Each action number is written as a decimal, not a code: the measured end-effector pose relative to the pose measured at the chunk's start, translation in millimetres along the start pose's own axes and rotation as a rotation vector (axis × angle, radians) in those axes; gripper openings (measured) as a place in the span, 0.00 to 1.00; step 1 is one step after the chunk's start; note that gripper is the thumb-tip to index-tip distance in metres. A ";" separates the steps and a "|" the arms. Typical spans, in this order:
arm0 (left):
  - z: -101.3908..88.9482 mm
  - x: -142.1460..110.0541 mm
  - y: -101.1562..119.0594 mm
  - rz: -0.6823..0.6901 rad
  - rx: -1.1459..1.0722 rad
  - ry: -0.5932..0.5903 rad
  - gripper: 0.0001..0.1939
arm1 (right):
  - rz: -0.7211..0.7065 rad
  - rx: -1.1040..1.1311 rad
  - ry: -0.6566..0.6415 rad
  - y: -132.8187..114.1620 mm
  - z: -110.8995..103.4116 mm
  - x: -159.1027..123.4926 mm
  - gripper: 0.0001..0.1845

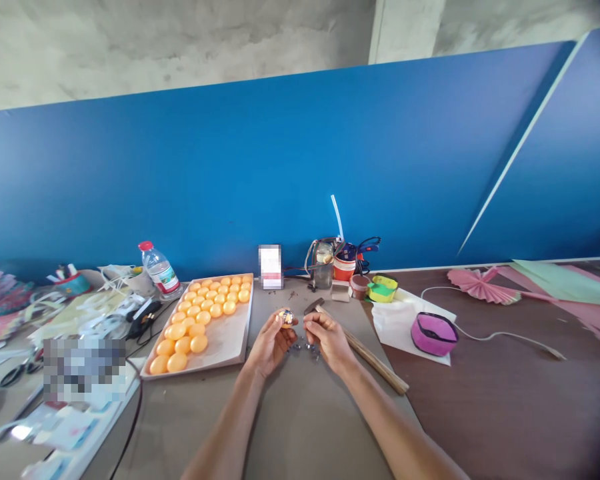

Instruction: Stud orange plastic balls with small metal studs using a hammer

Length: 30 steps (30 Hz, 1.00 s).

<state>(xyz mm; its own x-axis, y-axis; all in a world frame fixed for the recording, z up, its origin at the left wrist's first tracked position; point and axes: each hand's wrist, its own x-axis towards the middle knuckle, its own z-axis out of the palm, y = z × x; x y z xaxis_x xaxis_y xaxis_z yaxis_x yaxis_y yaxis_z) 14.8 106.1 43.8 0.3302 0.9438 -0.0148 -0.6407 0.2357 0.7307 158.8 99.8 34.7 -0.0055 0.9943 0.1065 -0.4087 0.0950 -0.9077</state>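
Observation:
My left hand (271,345) is closed around a small orange ball (287,318) with shiny, mirror-like pieces on its upper side. Facing it, a little to the right, my right hand (330,341) has thumb and fingertips pinched together. Whatever those fingertips may hold is too small to make out. Small shiny bits (310,347) lie scattered on the grey mat (300,400) between and below the hands. Behind my right hand rests a hammer (377,367), its wooden handle slanting down to the right.
Left of my hands, a shallow white tray (226,340) holds many orange balls (199,343). Beyond stand a water bottle (161,270), a phone (271,267), a glass jar (323,267) and a red cup (344,269). A purple container (434,333) sits right; cables and scissors clutter the left.

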 end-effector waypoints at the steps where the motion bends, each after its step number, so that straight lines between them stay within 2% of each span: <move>1: -0.3 0.3 -0.5 0.001 0.006 0.004 0.14 | 0.012 0.008 -0.012 -0.6 1.5 -1.0 0.11; 7: 0.9 1.1 -3.7 0.020 0.059 -0.016 0.17 | -0.001 -0.075 -0.046 -5.5 8.8 -6.9 0.07; 15: -0.1 2.7 -8.3 0.025 0.203 -0.001 0.20 | -0.153 -0.212 -0.036 -7.3 11.2 -8.3 0.06; 23: 3.4 2.0 -13.9 0.066 0.275 0.016 0.20 | -0.104 -0.118 -0.099 1.4 16.6 -8.6 0.06; 30: 6.3 1.3 -18.1 0.060 0.241 0.035 0.20 | -0.075 -0.146 -0.070 6.2 17.3 -7.8 0.06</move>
<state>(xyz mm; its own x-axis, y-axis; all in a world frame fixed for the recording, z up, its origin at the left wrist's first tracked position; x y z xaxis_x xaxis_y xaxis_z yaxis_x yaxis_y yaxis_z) 31.3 101.7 34.8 0.2699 0.9628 0.0126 -0.4733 0.1213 0.8725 140.5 91.7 35.3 -0.0453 0.9788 0.1998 -0.2734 0.1802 -0.9449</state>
